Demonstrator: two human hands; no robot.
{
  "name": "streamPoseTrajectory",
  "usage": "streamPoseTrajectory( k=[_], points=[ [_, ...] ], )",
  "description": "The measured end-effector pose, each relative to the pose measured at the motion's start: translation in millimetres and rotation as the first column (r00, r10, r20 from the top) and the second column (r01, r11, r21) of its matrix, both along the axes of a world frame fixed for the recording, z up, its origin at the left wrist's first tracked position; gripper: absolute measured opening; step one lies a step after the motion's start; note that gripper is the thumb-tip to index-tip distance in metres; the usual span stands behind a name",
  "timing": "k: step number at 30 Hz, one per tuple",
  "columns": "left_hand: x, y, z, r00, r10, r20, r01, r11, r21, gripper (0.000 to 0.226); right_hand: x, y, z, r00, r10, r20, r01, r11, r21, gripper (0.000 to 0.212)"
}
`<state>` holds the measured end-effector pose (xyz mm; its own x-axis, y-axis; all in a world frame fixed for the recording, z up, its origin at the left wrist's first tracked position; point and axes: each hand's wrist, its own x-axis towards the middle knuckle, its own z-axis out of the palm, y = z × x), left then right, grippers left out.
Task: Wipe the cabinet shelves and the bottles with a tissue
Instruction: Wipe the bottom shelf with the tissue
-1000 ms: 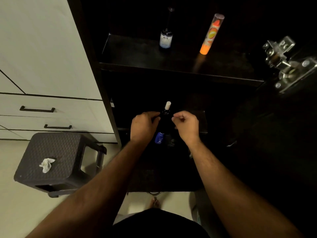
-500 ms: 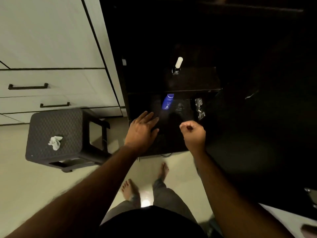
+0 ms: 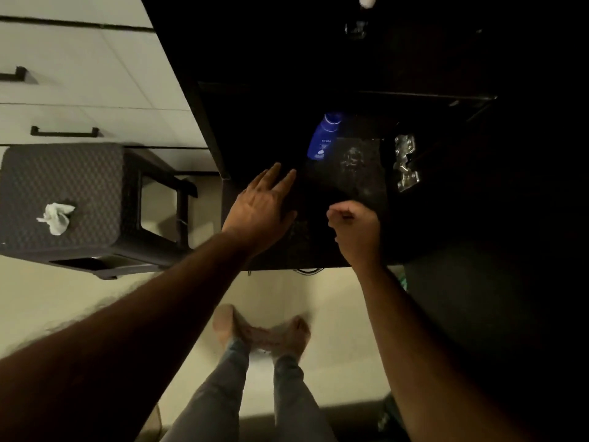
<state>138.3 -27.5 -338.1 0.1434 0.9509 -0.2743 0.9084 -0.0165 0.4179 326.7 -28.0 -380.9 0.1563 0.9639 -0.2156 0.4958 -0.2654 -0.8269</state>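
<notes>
White tissue (image 3: 55, 217) sits on stool (image 3: 63, 199) — well left of flat, spread left hand (image 3: 259, 209); right hand (image 3: 357, 229) fisted, apparently empty.

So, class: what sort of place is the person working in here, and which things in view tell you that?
Probably a room at home, beside storage furniture: a dark open cabinet holding a blue lotion bottle, white drawers alongside, and a dark stool on the floor.

A dark cabinet shelf (image 3: 274, 129) bears a blue lotion bottle (image 3: 322, 137). A white-capped bottle (image 3: 366, 1) stands on the shelf above. Left, a dark woven stool (image 3: 60, 173) on the pale floor (image 3: 334, 298) carries a crumpled tissue (image 3: 56, 216).
</notes>
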Motion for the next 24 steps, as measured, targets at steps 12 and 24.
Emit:
streamPoseTrajectory(
  k=[12, 24],
  points=[
    [48.7, 95.1, -57.6, 0.828, 0.323, 0.458, -0.435, 0.886, 0.161, 0.059, 15.6, 125.3, -21.3, 0.988, 0.129, -0.081, -0.121, 0.988, 0.094, 0.041],
    [56.6, 109.4, -69.0, 0.79, 0.362, 0.495, -0.484, 0.864, 0.141, 0.039, 5.7, 133.6, -23.8, 0.963, 0.233, -0.133, -0.216, 0.967, 0.136, 0.018]
  ],
)
